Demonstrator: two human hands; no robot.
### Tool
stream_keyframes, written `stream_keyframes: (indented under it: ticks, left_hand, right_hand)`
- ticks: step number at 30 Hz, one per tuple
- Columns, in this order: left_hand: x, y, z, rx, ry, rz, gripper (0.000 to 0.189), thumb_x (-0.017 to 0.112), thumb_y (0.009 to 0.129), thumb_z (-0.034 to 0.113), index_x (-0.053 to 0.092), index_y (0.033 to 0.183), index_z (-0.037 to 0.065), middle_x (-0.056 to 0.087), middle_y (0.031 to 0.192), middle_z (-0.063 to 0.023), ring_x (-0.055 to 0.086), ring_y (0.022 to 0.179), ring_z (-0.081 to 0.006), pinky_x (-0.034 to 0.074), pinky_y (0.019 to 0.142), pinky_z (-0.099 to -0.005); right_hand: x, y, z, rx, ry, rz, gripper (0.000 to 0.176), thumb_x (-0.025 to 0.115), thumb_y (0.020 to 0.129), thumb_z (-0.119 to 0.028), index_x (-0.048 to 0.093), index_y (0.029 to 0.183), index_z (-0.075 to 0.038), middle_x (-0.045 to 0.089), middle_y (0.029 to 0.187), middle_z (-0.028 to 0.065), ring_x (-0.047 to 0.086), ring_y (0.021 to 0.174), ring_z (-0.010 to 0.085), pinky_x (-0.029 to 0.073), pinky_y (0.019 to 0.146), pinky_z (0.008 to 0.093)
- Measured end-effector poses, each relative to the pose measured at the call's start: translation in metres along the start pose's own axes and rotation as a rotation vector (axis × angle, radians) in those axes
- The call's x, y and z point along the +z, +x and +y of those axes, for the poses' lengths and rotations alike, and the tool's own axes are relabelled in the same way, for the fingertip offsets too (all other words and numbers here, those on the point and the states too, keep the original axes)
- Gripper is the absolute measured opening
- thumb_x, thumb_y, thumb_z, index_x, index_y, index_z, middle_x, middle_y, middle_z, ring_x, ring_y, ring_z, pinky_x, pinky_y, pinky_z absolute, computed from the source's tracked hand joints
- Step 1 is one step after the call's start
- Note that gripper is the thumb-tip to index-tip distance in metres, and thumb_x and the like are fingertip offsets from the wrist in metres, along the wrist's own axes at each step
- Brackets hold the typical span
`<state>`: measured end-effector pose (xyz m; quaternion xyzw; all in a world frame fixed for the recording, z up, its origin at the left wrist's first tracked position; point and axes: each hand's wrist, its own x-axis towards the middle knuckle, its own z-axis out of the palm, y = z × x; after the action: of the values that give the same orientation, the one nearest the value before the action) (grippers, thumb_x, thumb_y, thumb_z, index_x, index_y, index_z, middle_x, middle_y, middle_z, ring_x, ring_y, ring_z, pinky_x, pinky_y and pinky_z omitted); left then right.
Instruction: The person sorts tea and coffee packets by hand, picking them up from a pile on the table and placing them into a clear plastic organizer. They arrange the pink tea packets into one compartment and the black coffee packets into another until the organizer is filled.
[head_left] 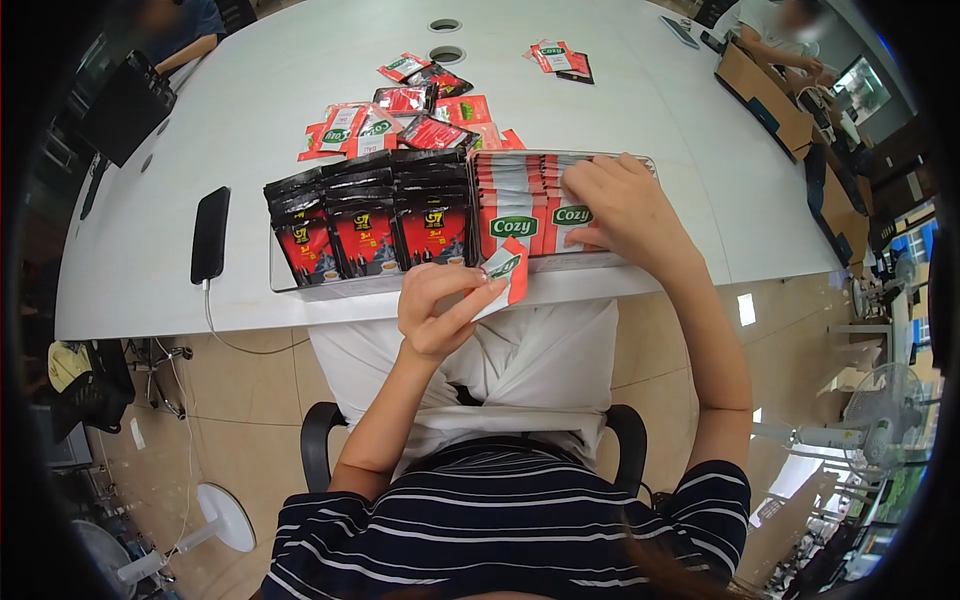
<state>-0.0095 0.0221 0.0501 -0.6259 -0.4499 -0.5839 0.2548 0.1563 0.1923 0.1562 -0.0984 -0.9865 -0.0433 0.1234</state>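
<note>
Between the fingertips of my left hand (435,312) is a red and white Cozy tea sachet (512,275), held tilted in front of the tray. My right hand (625,210) reaches over the right side of a clear tray (560,262), its thumb at the front of the upright Cozy tea sachets (513,232) and its fingers curled over them from behind. Part of that row is hidden under the hand. A second clear tray (330,291) on the left holds rows of black and red G7 coffee sachets (368,240).
Behind the trays lies a loose pile of tea and coffee sachets (405,100); a smaller group of sachets (555,57) lies farther right. A black phone (210,235) with a cable rests left. One person (185,30) sits far left, another (775,40) far right beside a cardboard box (770,95).
</note>
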Motion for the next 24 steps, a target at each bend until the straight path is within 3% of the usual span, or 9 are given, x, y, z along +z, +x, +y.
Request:
stream_keyframes:
  ticks: [6, 9, 12, 16, 19, 22, 24]
  left_hand:
    - [-0.006, 0.001, 0.018, 0.163, 0.048, -0.117, 0.037, 0.072, 0.054, 0.012, 0.075, 0.09, 0.02, 0.054, 0.084, 0.0052, 0.054, 0.081, -0.013, 0.042, 0.068, -0.0266]
    - [-0.003, -0.001, 0.029, 0.16, 0.019, -0.098, 0.036, 0.07, 0.056, 0.012, 0.075, 0.09, 0.02, 0.054, 0.084, 0.0058, 0.054, 0.082, -0.0127, 0.042, 0.069, -0.0264]
    - [0.003, -0.004, 0.034, 0.175, 0.022, -0.09, 0.036, 0.069, 0.056, 0.012, 0.074, 0.091, 0.02, 0.055, 0.086, 0.0061, 0.053, 0.084, -0.0128, 0.042, 0.071, -0.026]
    - [0.01, -0.004, 0.043, 0.165, -0.002, -0.144, 0.037, 0.079, 0.057, 0.01, 0.074, 0.09, 0.025, 0.055, 0.09, 0.0056, 0.055, 0.086, -0.0138, 0.042, 0.067, -0.0254]
    - [0.009, 0.009, 0.046, 0.154, 0.014, -0.25, 0.035, 0.078, 0.057, 0.009, 0.074, 0.09, 0.021, 0.059, 0.094, 0.004, 0.056, 0.089, -0.0151, 0.043, 0.068, -0.0264]
    - [0.007, 0.035, 0.033, 0.082, -0.014, -0.218, 0.035, 0.077, 0.059, 0.006, 0.073, 0.092, 0.015, 0.062, 0.096, 0.0, 0.057, 0.09, -0.0173, 0.045, 0.071, -0.0299]
    - [0.001, 0.062, 0.017, -0.031, 0.02, -0.38, 0.043, 0.075, 0.062, 0.004, 0.069, 0.105, 0.011, 0.061, 0.104, -0.0061, 0.058, 0.095, -0.0225, 0.046, 0.078, -0.0349]
  right_hand:
    - [-0.011, -0.011, -0.009, 0.164, 0.241, 0.063, 0.031, 0.077, 0.068, -0.019, 0.055, 0.087, -0.007, 0.055, 0.072, 0.0024, 0.055, 0.069, 0.0178, 0.042, 0.063, 0.029]
    - [-0.006, -0.022, -0.03, 0.284, 0.681, 0.239, 0.019, 0.073, 0.077, -0.015, 0.06, 0.086, -0.005, 0.061, 0.073, 0.0016, 0.054, 0.059, 0.0129, 0.04, 0.054, 0.0246]
    - [-0.009, -0.035, -0.046, 0.381, 0.988, 0.208, 0.019, 0.071, 0.08, -0.011, 0.065, 0.096, -0.005, 0.067, 0.085, 0.0018, 0.054, 0.058, 0.0086, 0.041, 0.052, 0.022]
    - [-0.019, -0.04, -0.059, 0.366, 1.014, -0.034, 0.033, 0.076, 0.071, -0.004, 0.068, 0.103, -0.004, 0.067, 0.087, -0.0002, 0.048, 0.062, 0.0041, 0.041, 0.058, 0.0188]
    - [-0.02, -0.044, -0.052, 0.297, 0.917, 0.12, 0.034, 0.075, 0.073, -0.007, 0.067, 0.105, -0.004, 0.068, 0.09, 0.0051, 0.054, 0.068, 0.0065, 0.045, 0.065, 0.0218]
    - [-0.026, -0.057, -0.022, 0.505, 0.846, 0.295, 0.029, 0.074, 0.073, -0.005, 0.067, 0.101, -0.003, 0.068, 0.091, 0.007, 0.057, 0.073, 0.0103, 0.046, 0.07, 0.0244]
    - [-0.026, -0.059, -0.001, 0.561, 0.659, 0.422, 0.023, 0.072, 0.074, -0.006, 0.066, 0.097, -0.002, 0.068, 0.089, 0.0081, 0.059, 0.078, 0.0132, 0.047, 0.073, 0.0254]
